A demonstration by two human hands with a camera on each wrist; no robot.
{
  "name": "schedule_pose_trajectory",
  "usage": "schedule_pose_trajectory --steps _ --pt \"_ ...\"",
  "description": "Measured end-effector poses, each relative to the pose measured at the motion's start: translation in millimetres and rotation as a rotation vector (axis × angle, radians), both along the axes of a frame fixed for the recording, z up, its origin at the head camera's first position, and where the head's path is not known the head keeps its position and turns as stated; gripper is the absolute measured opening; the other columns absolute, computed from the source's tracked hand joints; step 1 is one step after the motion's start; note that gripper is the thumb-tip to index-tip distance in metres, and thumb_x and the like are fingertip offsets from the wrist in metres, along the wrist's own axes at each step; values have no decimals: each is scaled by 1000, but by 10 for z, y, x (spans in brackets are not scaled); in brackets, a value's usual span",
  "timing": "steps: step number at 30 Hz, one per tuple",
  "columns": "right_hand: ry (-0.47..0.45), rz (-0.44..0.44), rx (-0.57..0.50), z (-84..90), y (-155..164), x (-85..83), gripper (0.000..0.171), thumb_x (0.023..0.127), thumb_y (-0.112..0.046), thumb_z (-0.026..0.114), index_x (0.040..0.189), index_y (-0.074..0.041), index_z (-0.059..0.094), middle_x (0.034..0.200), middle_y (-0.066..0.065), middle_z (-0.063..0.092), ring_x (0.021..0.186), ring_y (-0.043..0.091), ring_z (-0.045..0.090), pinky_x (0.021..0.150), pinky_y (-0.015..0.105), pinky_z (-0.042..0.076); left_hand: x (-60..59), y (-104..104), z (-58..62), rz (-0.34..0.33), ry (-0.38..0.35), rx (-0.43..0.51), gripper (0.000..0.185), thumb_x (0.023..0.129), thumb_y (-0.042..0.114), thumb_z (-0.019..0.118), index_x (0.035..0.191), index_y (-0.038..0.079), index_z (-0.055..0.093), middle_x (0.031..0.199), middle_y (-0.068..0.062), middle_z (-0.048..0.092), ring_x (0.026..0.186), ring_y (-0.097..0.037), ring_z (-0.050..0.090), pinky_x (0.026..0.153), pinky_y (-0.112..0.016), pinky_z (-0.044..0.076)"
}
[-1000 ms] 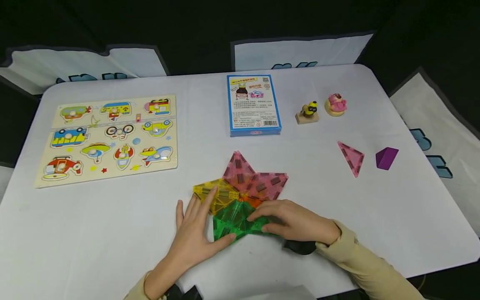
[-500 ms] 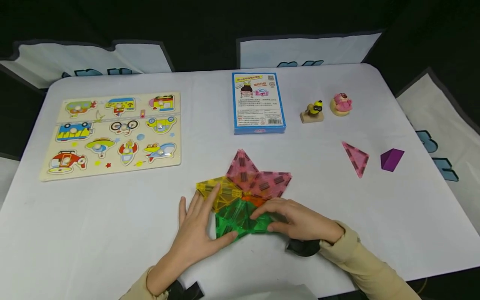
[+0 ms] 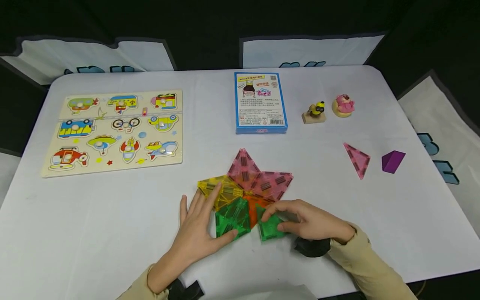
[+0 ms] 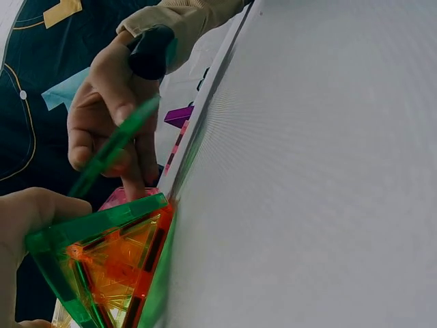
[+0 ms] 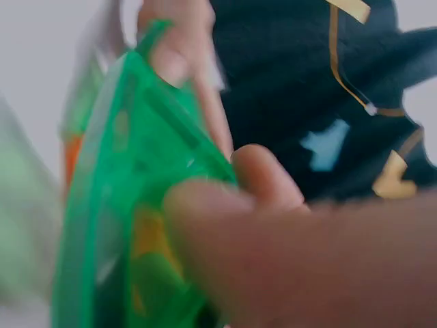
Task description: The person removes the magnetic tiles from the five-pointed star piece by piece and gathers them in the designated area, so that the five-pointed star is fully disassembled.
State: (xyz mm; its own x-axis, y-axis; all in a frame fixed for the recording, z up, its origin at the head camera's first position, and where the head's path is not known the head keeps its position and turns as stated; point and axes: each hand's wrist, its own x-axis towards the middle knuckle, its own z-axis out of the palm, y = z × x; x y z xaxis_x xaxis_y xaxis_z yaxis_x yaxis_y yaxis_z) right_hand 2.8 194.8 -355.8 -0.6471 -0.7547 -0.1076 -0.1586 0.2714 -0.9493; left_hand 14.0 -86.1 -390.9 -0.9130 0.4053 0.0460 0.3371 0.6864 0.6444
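The green tile (image 3: 271, 230) is at lower centre of the head frame, pinched between the thumb and fingers of the right hand (image 3: 311, 221), which is the nearer one. It lies just left of those fingers; in the left wrist frame it shows almost edge-on, its long axis slanting from lower left to upper right. Left of it, a strip of orange tile (image 3: 253, 210) separates it from the green point (image 3: 231, 216) of the star; whether its lower edge touches the cloth, I cannot tell. The left hand (image 3: 198, 233) is spread, grasping nothing, forefinger on the yellow point (image 3: 225, 187) and thumb on the green one. Pink points (image 3: 243, 168) rise above. Beneath is a white tablecloth (image 3: 112, 216), with a puzzle board (image 3: 123, 166) at upper left, a blue box (image 3: 260, 102) at upper centre and a purple block (image 3: 392, 161) at right. Black drapes (image 3: 210, 29) cross the top.
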Motion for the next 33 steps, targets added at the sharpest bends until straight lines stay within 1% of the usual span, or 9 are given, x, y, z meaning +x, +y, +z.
schedule_pose_trajectory --steps 2,5,9,12,16,18,21,30,33 --pt "29 -87 -20 60 115 -19 28 89 1 53 115 -8 56 113 4 58 103 17 50 88 33 41 0 0 0 0 -3 0 101 67 50 71 146 22 14 144 -19 23 131 -42 13 100 -57 -8" --pt "124 -317 14 166 346 -104 29 87 2 55 115 -4 56 113 7 57 107 17 49 93 34 37 -3 0 0 -1 -9 -1 101 68 51 71 146 23 14 144 -19 23 131 -42 12 100 -57 -8" --pt "246 -631 192 215 673 -306 32 88 -2 57 119 0 53 118 12 53 107 20 48 93 41 37 -11 -4 2 0 -8 -8 101 68 52 70 146 23 13 143 -20 24 131 -43 13 100 -57 -8" --pt "227 -753 333 137 887 -436 35 90 -8 56 123 0 51 123 18 49 107 30 48 84 39 43 -15 -11 4 0 -9 -13 101 69 52 69 146 23 12 143 -20 24 130 -43 13 100 -57 -8" --pt "190 -794 434 -7 1050 -493 34 90 -8 55 122 1 49 122 26 48 103 41 49 78 42 45 -9 -6 1 0 -12 -11 100 69 52 69 146 23 13 143 -21 26 130 -44 13 99 -57 -8" --pt "216 -795 448 -50 1077 -493 32 88 -5 57 119 2 50 119 28 48 100 41 49 80 52 42 -7 0 2 -1 -10 -7 100 69 52 69 146 22 13 142 -21 26 130 -45 14 99 -58 -8" --pt "254 -779 436 -98 1072 -512 31 86 0 58 116 3 50 119 27 47 100 40 48 83 55 39 3 -17 2 3 -8 -5 101 68 52 70 146 22 13 142 -21 26 129 -45 14 99 -58 -8" --pt "494 -766 454 -31 848 -483 43 78 4 66 119 3 54 121 26 49 115 41 39 92 55 29 -7 -20 3 -3 -4 -3 102 67 51 71 146 22 14 143 -20 25 131 -43 13 100 -57 -8" --pt "576 -662 363 43 597 -372 44 78 2 68 120 -2 55 116 17 53 103 30 49 85 47 38 0 -10 3 -7 -10 0 101 68 52 70 146 21 14 144 -20 24 131 -43 12 100 -57 -8"
